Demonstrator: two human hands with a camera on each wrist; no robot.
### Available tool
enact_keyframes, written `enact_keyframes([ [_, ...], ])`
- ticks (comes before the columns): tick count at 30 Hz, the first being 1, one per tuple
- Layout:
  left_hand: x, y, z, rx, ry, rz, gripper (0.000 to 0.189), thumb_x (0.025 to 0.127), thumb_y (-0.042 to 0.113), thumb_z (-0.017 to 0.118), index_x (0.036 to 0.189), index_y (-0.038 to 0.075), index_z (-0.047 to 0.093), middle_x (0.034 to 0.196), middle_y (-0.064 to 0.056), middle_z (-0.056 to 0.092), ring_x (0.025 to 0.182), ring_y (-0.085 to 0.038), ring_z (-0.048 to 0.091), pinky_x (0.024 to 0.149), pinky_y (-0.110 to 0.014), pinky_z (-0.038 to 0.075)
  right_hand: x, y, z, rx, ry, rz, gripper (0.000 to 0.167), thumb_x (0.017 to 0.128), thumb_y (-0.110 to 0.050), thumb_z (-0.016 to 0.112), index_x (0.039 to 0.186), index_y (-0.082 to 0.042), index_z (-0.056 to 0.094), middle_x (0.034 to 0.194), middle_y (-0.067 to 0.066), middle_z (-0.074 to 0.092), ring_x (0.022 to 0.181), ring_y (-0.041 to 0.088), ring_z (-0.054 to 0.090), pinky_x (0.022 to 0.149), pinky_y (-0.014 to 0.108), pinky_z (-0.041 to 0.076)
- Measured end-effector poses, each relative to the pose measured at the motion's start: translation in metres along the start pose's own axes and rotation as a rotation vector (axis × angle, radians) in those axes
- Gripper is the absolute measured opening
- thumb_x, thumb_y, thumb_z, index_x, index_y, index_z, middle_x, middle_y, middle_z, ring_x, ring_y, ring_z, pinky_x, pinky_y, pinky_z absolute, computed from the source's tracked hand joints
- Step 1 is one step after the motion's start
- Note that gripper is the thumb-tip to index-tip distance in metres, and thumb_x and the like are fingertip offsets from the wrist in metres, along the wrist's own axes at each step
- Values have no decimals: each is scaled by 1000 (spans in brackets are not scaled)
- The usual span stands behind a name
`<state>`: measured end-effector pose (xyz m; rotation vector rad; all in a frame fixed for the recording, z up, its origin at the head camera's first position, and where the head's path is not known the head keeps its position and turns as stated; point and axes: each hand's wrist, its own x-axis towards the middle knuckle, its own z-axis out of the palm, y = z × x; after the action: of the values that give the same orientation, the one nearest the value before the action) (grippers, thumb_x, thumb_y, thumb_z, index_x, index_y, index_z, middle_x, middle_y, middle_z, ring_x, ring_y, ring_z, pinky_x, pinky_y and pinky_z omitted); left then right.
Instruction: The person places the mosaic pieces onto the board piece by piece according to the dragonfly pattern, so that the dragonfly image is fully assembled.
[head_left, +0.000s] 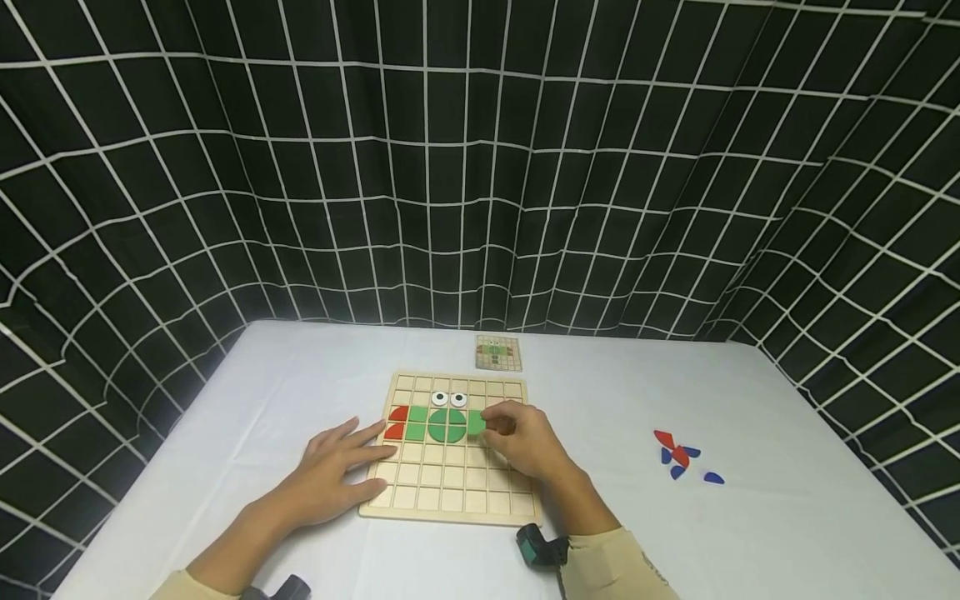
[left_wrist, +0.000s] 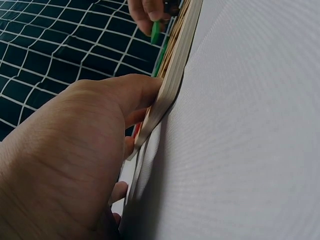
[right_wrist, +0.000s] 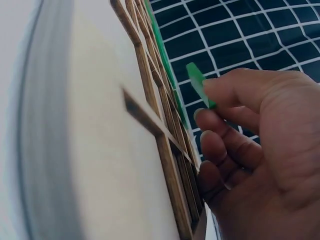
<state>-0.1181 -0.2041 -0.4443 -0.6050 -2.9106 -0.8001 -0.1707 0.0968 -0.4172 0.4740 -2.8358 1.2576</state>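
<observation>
A wooden grid board lies on the table. Set in its cells are white eye pieces, a green circle made of quarter pieces, light green squares and red curved pieces. My right hand pinches a green square tile between thumb and fingers, just right of the circle. In the right wrist view that tile is tilted and raised off the board. My left hand rests with spread fingers on the board's left edge. Cells under the right hand are hidden.
A small pattern card lies behind the board. To the right are loose red pieces and blue pieces. A white cloth covers the table. Black grid-patterned curtain stands behind and at both sides.
</observation>
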Motion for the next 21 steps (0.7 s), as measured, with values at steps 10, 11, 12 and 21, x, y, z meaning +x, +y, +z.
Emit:
enact_keyframes([
  [10,-1,1,-1,2,-4,-5,43,81,45,67,122,36,61,148,9,37,140,-32,25,109,-56,12,-2,0,5,-90,-19,28,23,82,-16,66,105,-14,67,88,-5,62,79,10,55,69,25,48],
  [11,-1,1,-1,3,-1,-4,42,81,45,66,122,36,61,148,8,38,140,-33,25,108,-56,13,-1,0,5,-95,-20,23,24,82,-16,66,105,-13,67,88,-5,62,80,10,55,69,25,48],
  [12,-1,2,-1,4,2,-2,42,81,45,66,122,36,61,148,8,38,140,-33,25,108,-56,13,-1,0,6,-102,-20,18,24,82,-16,66,105,-13,67,89,-6,62,80,10,55,70,25,48],
  [21,-1,4,-1,9,9,10,42,82,45,65,122,34,61,148,6,39,139,-35,26,107,-57,14,0,-1,5,-133,-20,3,24,81,-17,67,105,-13,68,93,-5,63,83,10,56,71,26,49],
])
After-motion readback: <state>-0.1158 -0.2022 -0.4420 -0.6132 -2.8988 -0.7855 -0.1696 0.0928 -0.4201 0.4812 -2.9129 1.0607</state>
